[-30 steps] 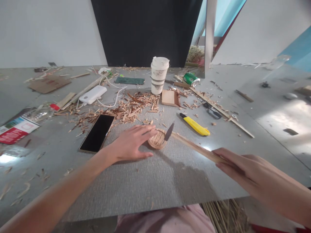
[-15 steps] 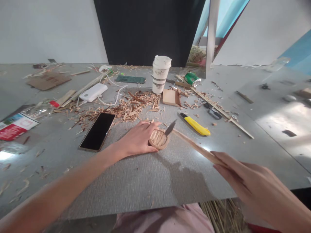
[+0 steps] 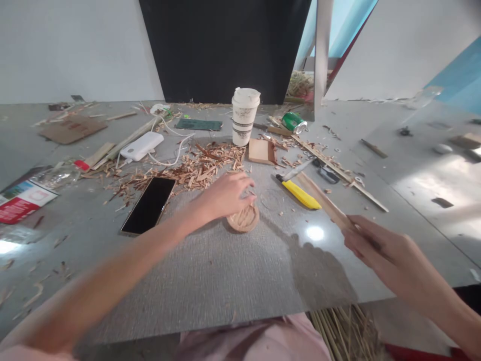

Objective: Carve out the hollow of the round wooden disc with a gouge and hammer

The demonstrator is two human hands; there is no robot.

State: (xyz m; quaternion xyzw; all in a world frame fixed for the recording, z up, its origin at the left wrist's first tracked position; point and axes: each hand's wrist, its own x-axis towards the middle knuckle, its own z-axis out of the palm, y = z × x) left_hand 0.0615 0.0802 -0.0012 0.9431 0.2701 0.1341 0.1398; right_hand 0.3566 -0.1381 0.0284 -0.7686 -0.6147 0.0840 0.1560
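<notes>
On our grey table we see a wooden disc, phone and yellow cutter — plus cup, can and scattered shavings.

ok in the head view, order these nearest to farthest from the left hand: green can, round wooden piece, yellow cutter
From the left hand:
1. Round wooden piece, right by the fingers, on its near side.
2. Yellow cutter, off to the right.
3. Green can, well back on the right, beyond the cutter.
</notes>
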